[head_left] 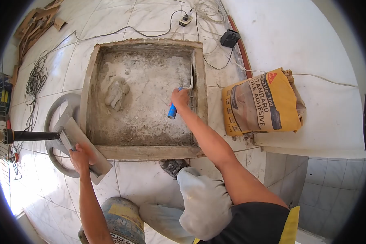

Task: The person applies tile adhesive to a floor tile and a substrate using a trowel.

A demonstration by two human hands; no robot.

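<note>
My right hand [179,98] is closed round the blue handle [172,112] of a trowel. Its thin blade, seen edge-on, lies along the right inner wall of a raised square basin [144,152] with a rough grey floor. Outside the basin's front left corner, my left hand [81,158] grips a flat rectangular metal finishing trowel [103,167], tilted across the basin's edge in this view. A lump of grey mortar [117,92] rests on the basin floor, left of the middle.
A yellow tile adhesive bag [256,103] stands right of the basin. Left lies a round grey base [49,118] with a black pole [32,136]. Cables [35,79], a black adapter [230,38] and wood scraps [34,26] lie behind. A stained bucket [122,217] stands by my legs.
</note>
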